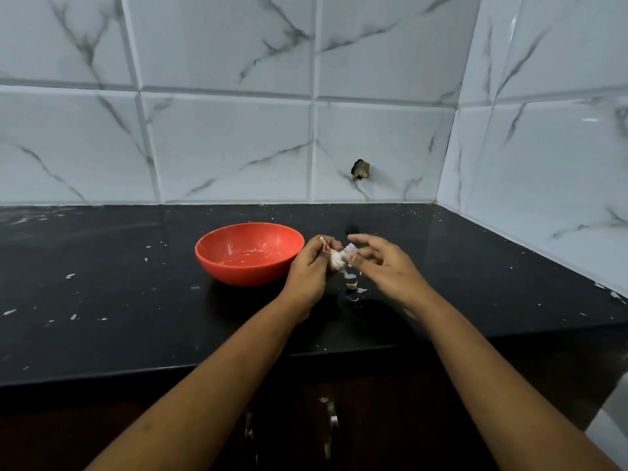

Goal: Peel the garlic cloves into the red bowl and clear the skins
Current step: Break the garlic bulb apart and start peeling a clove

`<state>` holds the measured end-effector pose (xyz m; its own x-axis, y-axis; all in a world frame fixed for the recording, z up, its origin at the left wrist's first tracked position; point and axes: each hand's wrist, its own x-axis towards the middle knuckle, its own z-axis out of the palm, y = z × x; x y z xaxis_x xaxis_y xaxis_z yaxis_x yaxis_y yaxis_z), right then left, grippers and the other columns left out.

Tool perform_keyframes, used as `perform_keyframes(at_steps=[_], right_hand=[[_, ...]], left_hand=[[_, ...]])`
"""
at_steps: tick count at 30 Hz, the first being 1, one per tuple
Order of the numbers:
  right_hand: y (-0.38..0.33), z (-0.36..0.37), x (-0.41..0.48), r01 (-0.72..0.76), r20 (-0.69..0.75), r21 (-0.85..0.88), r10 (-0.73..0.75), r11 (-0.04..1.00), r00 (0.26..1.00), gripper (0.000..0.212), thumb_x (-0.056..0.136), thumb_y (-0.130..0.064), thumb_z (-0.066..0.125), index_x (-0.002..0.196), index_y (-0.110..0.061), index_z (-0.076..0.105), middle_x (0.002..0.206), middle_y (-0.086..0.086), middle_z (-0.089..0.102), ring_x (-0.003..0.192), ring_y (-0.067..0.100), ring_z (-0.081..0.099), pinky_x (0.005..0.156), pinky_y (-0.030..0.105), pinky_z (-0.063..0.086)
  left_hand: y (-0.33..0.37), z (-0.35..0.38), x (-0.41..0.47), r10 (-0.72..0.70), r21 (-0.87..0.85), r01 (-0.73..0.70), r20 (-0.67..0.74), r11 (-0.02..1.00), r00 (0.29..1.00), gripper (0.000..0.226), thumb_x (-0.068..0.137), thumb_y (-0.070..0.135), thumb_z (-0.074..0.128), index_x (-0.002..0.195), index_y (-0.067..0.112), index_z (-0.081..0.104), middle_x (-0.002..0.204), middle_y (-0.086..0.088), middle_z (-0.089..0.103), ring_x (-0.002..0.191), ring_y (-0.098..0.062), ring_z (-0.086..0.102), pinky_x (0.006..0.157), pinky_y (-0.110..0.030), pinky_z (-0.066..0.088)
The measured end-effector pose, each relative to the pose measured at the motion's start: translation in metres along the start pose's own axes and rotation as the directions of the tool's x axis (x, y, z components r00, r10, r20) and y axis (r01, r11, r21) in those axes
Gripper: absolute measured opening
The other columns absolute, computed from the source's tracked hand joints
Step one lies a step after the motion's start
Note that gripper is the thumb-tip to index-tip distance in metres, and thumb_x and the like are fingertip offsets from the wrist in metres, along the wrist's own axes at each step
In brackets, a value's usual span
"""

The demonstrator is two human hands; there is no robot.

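Note:
A red bowl (249,253) stands on the black countertop (136,300), with pale flecks on its inside. Just right of it, my left hand (307,273) grips a white garlic bulb (336,259) with a dry stem poking up. My right hand (384,266) is beside the bulb and pinches a white skin piece (349,249) at the bulb's right side, its other fingers spread. A few loose skins (353,287) lie on the counter below the two hands.
Small white skin flakes (71,276) are scattered over the counter, mostly left of the bowl and along the right edge. Marble-look wall tiles (238,130) rise behind and to the right. Cabinet handles (331,419) show below the counter's front edge.

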<state>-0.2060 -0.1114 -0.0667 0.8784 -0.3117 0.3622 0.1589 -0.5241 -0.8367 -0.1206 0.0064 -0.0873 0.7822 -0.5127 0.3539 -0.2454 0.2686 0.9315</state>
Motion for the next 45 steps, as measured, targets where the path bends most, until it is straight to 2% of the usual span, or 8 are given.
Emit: perform_keyframes(at_steps=[9, 15, 20, 24, 27, 33, 39, 45], right_hand=[[0.010, 0.016, 0.007, 0.016, -0.166, 0.310, 0.037, 0.951, 0.985, 0.015, 0.079, -0.003, 0.074, 0.088, -0.014, 0.075, 0.082, 0.008, 0.075, 0.078, 0.015, 0.071, 0.073, 0.025, 0.054], [0.009, 0.016, 0.006, 0.040, -0.192, 0.293, 0.018, 0.955, 0.981, 0.014, 0.081, 0.002, 0.071, 0.083, -0.011, 0.075, 0.081, 0.007, 0.075, 0.074, 0.016, 0.069, 0.070, 0.022, 0.055], [0.018, 0.004, 0.009, -0.061, -0.363, -0.083, 0.027, 0.995, 0.931, 0.016, 0.082, 0.002, 0.069, 0.075, -0.013, 0.071, 0.067, 0.001, 0.068, 0.058, 0.006, 0.061, 0.062, 0.012, 0.049], [0.032, -0.020, 0.004, -0.210, -0.383, -0.439, 0.029, 0.874, 0.923, 0.011, 0.089, -0.012, 0.064, 0.089, -0.014, 0.074, 0.088, 0.003, 0.072, 0.085, 0.019, 0.064, 0.077, 0.029, 0.051], [0.032, -0.023, -0.002, -0.276, -0.368, -0.526, 0.077, 0.805, 0.927, 0.018, 0.095, -0.025, 0.057, 0.100, -0.021, 0.074, 0.102, -0.002, 0.072, 0.112, 0.027, 0.051, 0.088, 0.035, 0.043], [0.026, -0.012, -0.001, -0.247, -0.342, -0.650, 0.014, 0.719, 0.940, 0.032, 0.091, -0.006, 0.052, 0.110, -0.024, 0.070, 0.108, 0.000, 0.070, 0.112, 0.027, 0.051, 0.088, 0.034, 0.044], [0.010, 0.001, -0.006, 0.024, -0.260, -0.212, -0.080, 0.977, 0.962, 0.017, 0.094, -0.016, 0.058, 0.102, -0.019, 0.073, 0.088, -0.002, 0.069, 0.079, 0.010, 0.061, 0.069, 0.011, 0.043], [0.002, 0.027, -0.007, 0.057, -0.133, 0.017, -0.055, 0.998, 0.990, 0.020, 0.086, -0.014, 0.070, 0.106, -0.015, 0.069, 0.081, -0.010, 0.068, 0.069, -0.008, 0.064, 0.068, 0.009, 0.051]], left_hand=[[0.008, 0.001, -0.002, -0.078, -0.199, 0.085, 0.043, 0.976, 0.996, 0.028, 0.102, 0.002, 0.028, 0.082, 0.015, 0.043, 0.118, -0.017, 0.056, 0.091, -0.019, 0.057, 0.072, -0.027, 0.051], [0.008, 0.002, -0.004, -0.116, -0.228, 0.132, 0.081, 0.965, 0.990, 0.019, 0.101, 0.008, 0.039, 0.084, 0.016, 0.040, 0.081, -0.003, 0.058, 0.070, -0.009, 0.058, 0.064, -0.018, 0.050], [0.009, 0.003, -0.003, -0.133, -0.277, 0.139, 0.041, 0.951, 0.990, 0.015, 0.103, 0.015, 0.036, 0.088, 0.017, 0.036, 0.098, -0.005, 0.068, 0.092, -0.016, 0.063, 0.071, -0.019, 0.051], [0.008, 0.003, -0.003, -0.166, -0.258, 0.169, 0.036, 0.951, 0.986, 0.010, 0.102, 0.018, 0.039, 0.094, 0.013, 0.038, 0.098, -0.007, 0.067, 0.091, -0.016, 0.064, 0.074, -0.021, 0.054], [0.008, 0.002, -0.005, -0.204, -0.266, 0.192, -0.017, 0.945, 0.979, 0.016, 0.098, 0.015, 0.049, 0.084, 0.013, 0.041, 0.092, -0.011, 0.065, 0.091, -0.022, 0.062, 0.064, -0.020, 0.056], [0.008, 0.002, -0.007, -0.157, -0.149, 0.148, -0.050, 0.978, 0.986, 0.023, 0.091, 0.010, 0.060, 0.076, 0.010, 0.043, 0.069, -0.009, 0.065, 0.065, -0.017, 0.062, 0.067, -0.044, 0.057], [0.001, 0.001, -0.004, -0.132, -0.109, 0.118, -0.124, 0.987, 0.984, 0.034, 0.088, 0.011, 0.064, 0.073, 0.015, 0.034, 0.064, -0.006, 0.063, 0.059, -0.015, 0.063, 0.062, -0.036, 0.057], [-0.001, 0.001, -0.002, -0.122, -0.071, 0.116, -0.083, 0.991, 0.989, 0.029, 0.097, 0.026, 0.051, 0.075, 0.012, 0.041, 0.074, -0.013, 0.050, 0.075, -0.023, 0.055, 0.066, -0.032, 0.056]])
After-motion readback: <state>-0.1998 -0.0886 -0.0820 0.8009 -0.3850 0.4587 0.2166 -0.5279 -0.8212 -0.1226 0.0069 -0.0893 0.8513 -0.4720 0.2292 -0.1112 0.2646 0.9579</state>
